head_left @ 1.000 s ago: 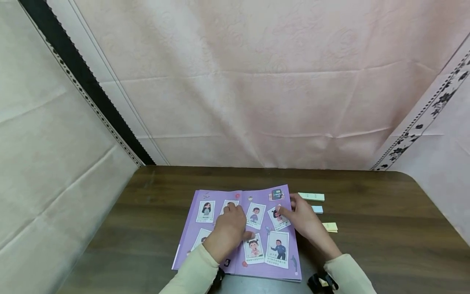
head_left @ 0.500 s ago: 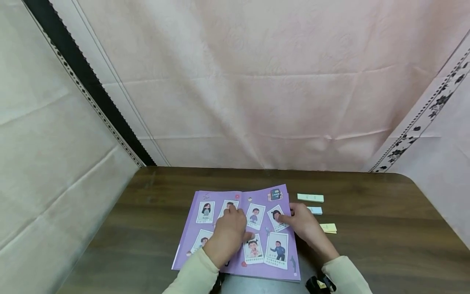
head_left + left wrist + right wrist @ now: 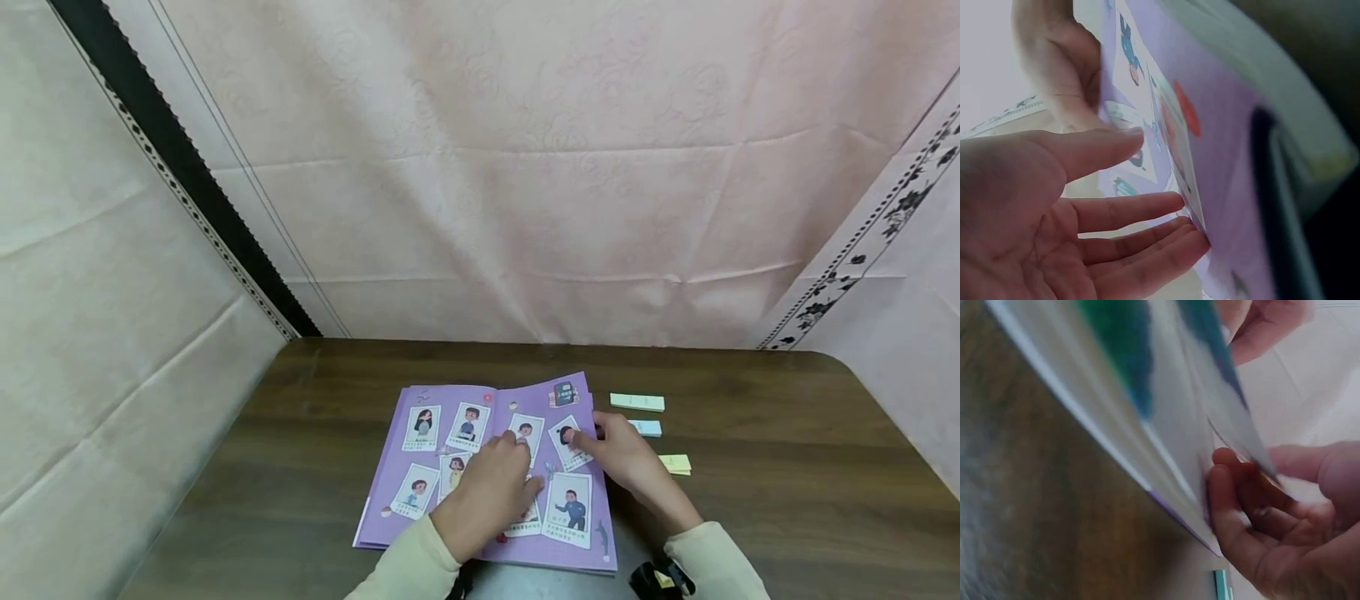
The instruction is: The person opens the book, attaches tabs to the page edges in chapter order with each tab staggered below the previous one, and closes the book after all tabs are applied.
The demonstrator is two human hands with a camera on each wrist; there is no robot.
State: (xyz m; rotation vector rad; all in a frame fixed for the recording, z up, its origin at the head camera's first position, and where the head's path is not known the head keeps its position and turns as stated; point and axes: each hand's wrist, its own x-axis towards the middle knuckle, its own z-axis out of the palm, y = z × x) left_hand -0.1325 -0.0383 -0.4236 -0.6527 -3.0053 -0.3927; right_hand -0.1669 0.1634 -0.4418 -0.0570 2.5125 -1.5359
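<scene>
An open picture book (image 3: 555,560) with purple pages and portrait cards printed on them lies on the wooden table. My left hand (image 3: 487,492) reaches over the inner part of its right page, hiding some of the cards. In the left wrist view the fingers of that hand (image 3: 1091,219) are fairly straight, tips at the page surface. At the right edge, my right hand (image 3: 626,454) pinches the lifted page, thumb on top and fingers underneath. The right wrist view shows this leaf (image 3: 1232,425) raised from the leaves below, between thumb and fingers.
Right of the book lie a green sticky-note strip (image 3: 637,402), a blue one (image 3: 647,428) partly behind my right hand, and a yellow one (image 3: 676,464) by the wrist. Pale cloth (image 3: 525,208) hangs behind the table (image 3: 787,450).
My left hand has slid right and slightly down, from the book's middle fold onto the right page, uncovering cards on the left page. The right hand keeps its hold on the page edge.
</scene>
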